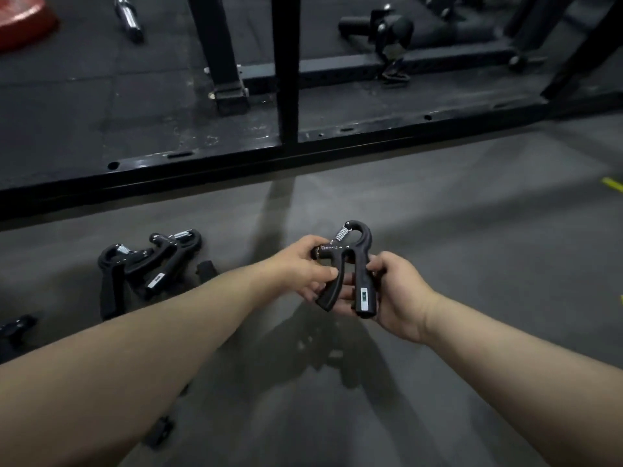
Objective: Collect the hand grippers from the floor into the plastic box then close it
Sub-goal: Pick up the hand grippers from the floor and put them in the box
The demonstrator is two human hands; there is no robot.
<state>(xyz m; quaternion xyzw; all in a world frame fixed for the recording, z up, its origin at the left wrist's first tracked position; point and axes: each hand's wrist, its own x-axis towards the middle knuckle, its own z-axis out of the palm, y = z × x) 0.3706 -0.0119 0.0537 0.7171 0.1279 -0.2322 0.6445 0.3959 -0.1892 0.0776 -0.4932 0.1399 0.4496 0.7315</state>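
Hand gripper (347, 264), black with a steel coil spring at its looped head, held above the grey floor (472, 230) in both hands, near frame centre. Head points away from the person, the two handles point back toward the wrists. A small pale window shows on the right-hand handle.

Left hand (303, 267): fingers curled around the left handle, thumb lying across it, fingertips up near the adjustment knob at the head. Closed on the tool.

Right hand (394, 291): fingers wrapped behind and under the right handle, palm cupping its lower end. Also closed on the tool.

Both forearms bare, reaching in from the bottom corners.

Pile of grippers (148, 264) lies on the floor to the left of the left forearm, well apart from the held one; at least two overlap, springs visible, one handle with a pale label. A further dark piece (17, 326) sits at the left edge, blurred, identity unclear. Another dark piece (160, 431) shows under the left forearm; cannot tell what it is.

Black steel rack frame (290, 72) stands beyond, its base rail crossing the floor. Chrome barbell end (129, 20) and a red plate (23, 21) upper left on dark rubber matting.
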